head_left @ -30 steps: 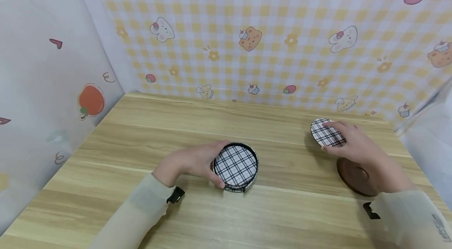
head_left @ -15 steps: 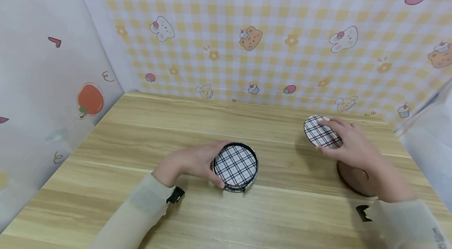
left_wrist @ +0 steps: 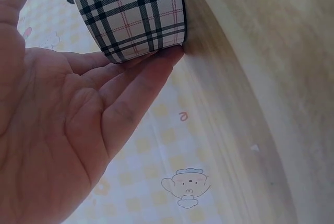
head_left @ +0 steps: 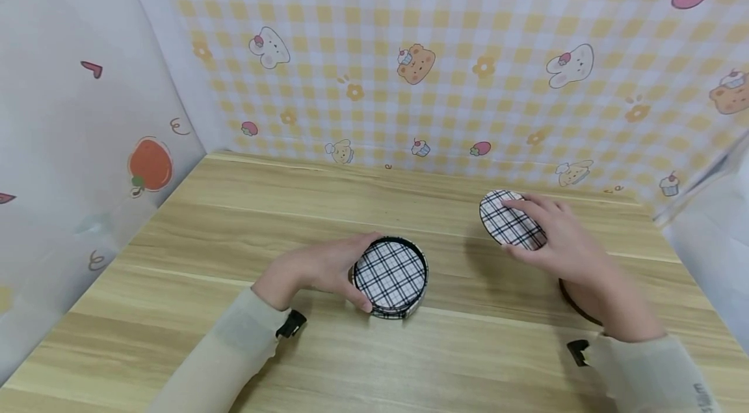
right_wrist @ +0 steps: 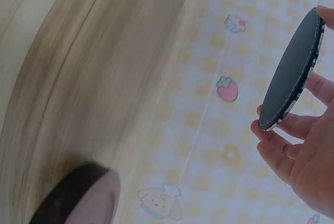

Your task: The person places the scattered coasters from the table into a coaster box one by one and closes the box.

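Observation:
My left hand grips a round holder covered in black-and-white plaid, which stands on the table. Inside its rim lies a matching plaid disc. The left wrist view shows the holder's plaid wall with fingers against it; the thumb side is partly cut off. To the right, my right hand pinches a round plaid coaster by its edges, tilted above the table. Its plain dark underside with a stitched edge faces the right wrist camera.
A brown round disc with a dark edge lies on the wood-grain table, mostly hidden by the right forearm in the head view. A yellow-checked cloth hangs behind the table, and a pale cloth hangs on the left.
My right hand has moved left with the coaster, away from the brown disc and closer to the holder. The left hand and holder have stayed in place.

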A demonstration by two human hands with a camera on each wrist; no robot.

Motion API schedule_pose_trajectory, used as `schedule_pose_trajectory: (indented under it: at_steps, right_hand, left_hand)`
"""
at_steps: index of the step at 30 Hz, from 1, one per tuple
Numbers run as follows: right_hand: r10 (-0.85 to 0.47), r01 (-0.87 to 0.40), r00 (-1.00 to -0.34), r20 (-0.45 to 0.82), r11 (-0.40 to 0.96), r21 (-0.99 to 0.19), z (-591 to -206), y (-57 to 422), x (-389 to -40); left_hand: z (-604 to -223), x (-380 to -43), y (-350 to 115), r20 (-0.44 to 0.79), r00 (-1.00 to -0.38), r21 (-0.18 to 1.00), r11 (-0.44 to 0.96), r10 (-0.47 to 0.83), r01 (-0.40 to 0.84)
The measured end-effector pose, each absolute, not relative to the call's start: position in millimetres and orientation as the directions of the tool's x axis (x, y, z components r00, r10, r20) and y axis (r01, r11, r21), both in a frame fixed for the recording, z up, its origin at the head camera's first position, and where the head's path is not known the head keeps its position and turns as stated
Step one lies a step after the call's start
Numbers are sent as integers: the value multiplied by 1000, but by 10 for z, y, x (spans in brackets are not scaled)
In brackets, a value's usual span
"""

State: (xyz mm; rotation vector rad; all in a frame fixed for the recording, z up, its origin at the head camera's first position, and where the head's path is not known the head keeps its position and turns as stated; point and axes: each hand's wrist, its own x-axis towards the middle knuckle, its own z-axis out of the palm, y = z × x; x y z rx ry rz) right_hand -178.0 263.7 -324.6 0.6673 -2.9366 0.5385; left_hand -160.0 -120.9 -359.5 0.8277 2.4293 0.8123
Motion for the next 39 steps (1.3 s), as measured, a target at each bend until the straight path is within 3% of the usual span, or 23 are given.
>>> schedule_pose_trajectory:
  at_steps: [15,26,39]
  right_hand:
    - [-467,-500,-865,183,781,-373,-3342,2212,-1730]
    - [-581,-609,-789,198,701,-370,-3468,1891,-1706]
    - [-670,-662,-730,133,644,-384,-3503,1505,-1596]
  left_hand:
    - [-3583,-1596,-1205,-227,-726,648,657,649,385]
    - [-3590,-1622,-1193,-190,-707,678,612,681,407]
    - [-3590,-1641,-1202,-195,-712,651,632,674,420]
